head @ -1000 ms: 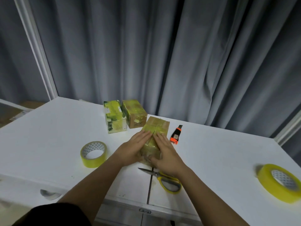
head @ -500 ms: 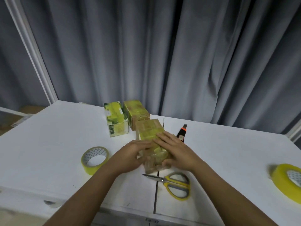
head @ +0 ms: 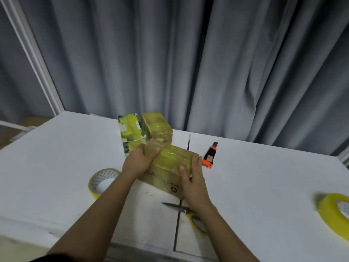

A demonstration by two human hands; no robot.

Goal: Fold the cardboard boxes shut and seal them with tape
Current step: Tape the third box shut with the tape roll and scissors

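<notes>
Both hands grip a taped box (head: 170, 165) between them on the table (head: 264, 176): the left hand (head: 138, 162) curls round its left end, the right hand (head: 192, 178) clasps its right end. Two more taped boxes (head: 145, 131) stand just beyond the left hand. Scissors (head: 190, 214) lie under the right wrist, a knife (head: 209, 156) just beyond the right hand, tape rolls (head: 102, 181) outside each arm.

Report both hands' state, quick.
Left hand: grips the left end of the taped cardboard box.
Right hand: grips the right end of the same box, thumb on its front.
</notes>
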